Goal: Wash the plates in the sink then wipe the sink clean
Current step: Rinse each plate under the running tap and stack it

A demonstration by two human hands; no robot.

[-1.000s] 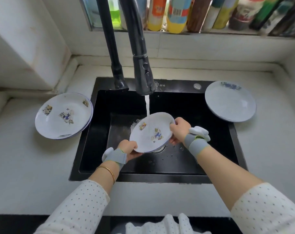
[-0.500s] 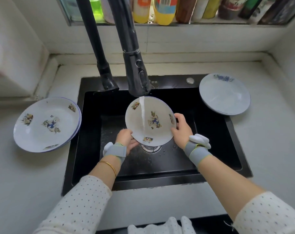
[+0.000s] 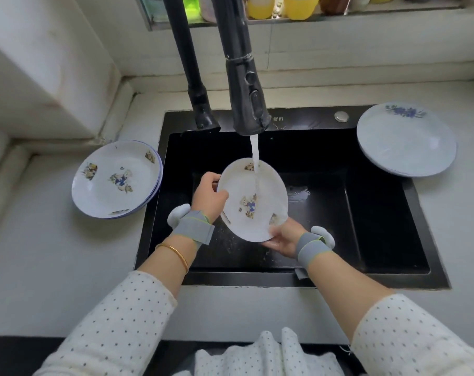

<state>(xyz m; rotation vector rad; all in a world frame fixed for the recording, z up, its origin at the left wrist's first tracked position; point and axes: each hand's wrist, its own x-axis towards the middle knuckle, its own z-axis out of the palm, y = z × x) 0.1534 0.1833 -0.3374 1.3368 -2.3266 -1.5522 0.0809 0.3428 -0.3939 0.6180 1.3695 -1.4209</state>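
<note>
Over the black sink point(image 3: 379, 226) I hold a white plate point(image 3: 246, 185) with small blue and brown pictures, tilted under the running water from the black tap point(image 3: 245, 85). My left hand point(image 3: 207, 195) grips its left rim. My right hand point(image 3: 286, 236) holds its lower right edge from beneath. The stream lands on the plate's upper part and runs down its face.
A stack of matching plates point(image 3: 116, 179) rests on the counter left of the sink. One white plate with a blue flower point(image 3: 405, 139) sits at the sink's right rear corner. Bottles point(image 3: 298, 4) line the window ledge behind. A wall block point(image 3: 40, 63) juts out at the left.
The plate has turned in my hands. My left hand moved up to its left rim and my right hand slid down to its lower edge. The view has shifted.
</note>
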